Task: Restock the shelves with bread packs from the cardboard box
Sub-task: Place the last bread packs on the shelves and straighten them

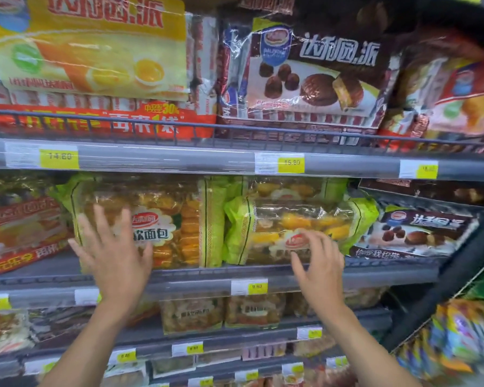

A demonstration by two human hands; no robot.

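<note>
Head view: the left hand (115,250) presses flat on the front of the left bread pack (168,219), grip wide apart, fingers straight and spread. The right hand (319,263) has its grip half apart, fingers loosely curved, tips touching the lower front of the right bread pack (299,219) and clasping nothing. Both green-edged packs stand side by side on the middle shelf (389,270), touching. A red pack (20,230) lies at 9 o'clock of them and a brown chocolate-pie pack (419,233) at 3 o'clock. A yellow price tag (249,286) sits at 6 o'clock, between the wrists.
</note>
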